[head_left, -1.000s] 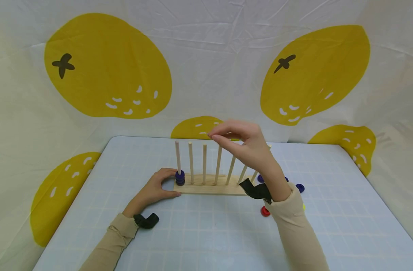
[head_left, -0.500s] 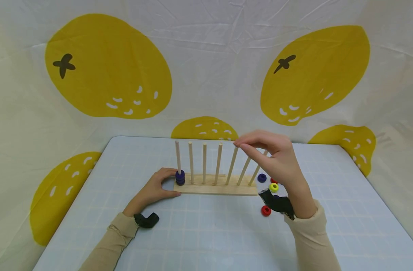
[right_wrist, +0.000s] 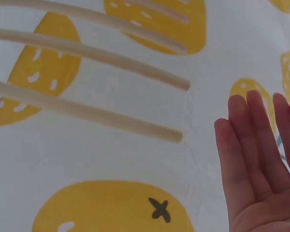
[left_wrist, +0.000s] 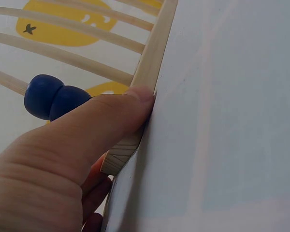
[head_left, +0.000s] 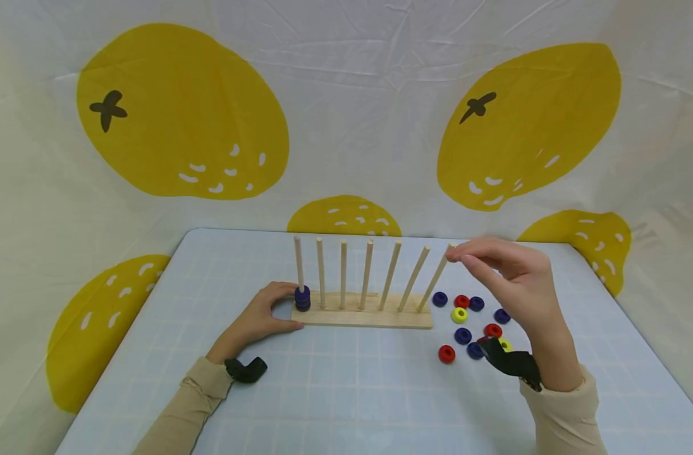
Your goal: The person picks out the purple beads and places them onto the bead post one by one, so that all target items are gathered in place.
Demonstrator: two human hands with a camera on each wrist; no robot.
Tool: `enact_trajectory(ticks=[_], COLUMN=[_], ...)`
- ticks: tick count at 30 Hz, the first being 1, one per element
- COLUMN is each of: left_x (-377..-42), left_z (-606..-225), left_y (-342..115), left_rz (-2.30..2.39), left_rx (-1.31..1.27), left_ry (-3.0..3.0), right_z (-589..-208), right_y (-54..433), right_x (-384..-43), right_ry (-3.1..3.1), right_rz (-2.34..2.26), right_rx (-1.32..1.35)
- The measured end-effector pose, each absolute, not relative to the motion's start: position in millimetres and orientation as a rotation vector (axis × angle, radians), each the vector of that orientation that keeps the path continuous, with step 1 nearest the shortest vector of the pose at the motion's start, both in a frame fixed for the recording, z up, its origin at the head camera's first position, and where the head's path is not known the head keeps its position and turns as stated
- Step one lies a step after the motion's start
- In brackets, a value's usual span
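A wooden peg rack (head_left: pixel 369 320) stands on the table, several upright pegs in a row along its base. Dark blue beads (head_left: pixel 303 299) are stacked low on the leftmost peg. My left hand (head_left: pixel 260 317) grips the base's left end; the left wrist view shows the thumb on the front edge beside the blue beads (left_wrist: pixel 42 96), with the other fingers partly hidden behind. Level with the tip of the rightmost peg (head_left: pixel 435 278), my right hand (head_left: pixel 517 275) is raised. Its fingers (right_wrist: pixel 239 154) extend loosely with nothing between them in the right wrist view.
Loose beads lie right of the rack, among them a blue bead (head_left: pixel 440 299), a yellow bead (head_left: pixel 459 315) and a red bead (head_left: pixel 446 354). Some sit close by the right wrist's black strap (head_left: pixel 508 359). A lemon-print cloth (head_left: pixel 358 126) hangs behind the table.
My right hand has moved rightward and down along the peg tops, from the middle pegs to the rightmost one, uncovering loose beads. The left hand and rack stay in place.
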State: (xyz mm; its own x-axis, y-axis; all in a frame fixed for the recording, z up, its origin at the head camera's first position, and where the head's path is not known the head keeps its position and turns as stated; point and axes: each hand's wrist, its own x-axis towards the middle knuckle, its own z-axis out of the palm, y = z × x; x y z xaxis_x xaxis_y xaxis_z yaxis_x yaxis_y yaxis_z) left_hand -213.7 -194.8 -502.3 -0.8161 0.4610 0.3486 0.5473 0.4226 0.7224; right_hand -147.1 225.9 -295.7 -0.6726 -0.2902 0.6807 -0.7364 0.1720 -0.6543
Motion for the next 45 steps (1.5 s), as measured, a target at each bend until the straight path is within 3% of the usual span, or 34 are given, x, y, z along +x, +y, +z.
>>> enact_trajectory(ticks=[18, 45], left_x=[-212.9, -212.4], left_z=[-501.8, -501.3], left_y=[-197.0, -194.6], left_rz=[-1.346, -1.368], left_rx=[-0.904, -0.894], left_ry=[-2.563, -2.578], right_z=[-322.8, -419.3], right_y=[284.4, 385.7], right_x=[-136.9, -179.0], right_ry=[-2.407, -2.914], right_rz=[1.316, 1.384], right_rx=[0.531, 0.143])
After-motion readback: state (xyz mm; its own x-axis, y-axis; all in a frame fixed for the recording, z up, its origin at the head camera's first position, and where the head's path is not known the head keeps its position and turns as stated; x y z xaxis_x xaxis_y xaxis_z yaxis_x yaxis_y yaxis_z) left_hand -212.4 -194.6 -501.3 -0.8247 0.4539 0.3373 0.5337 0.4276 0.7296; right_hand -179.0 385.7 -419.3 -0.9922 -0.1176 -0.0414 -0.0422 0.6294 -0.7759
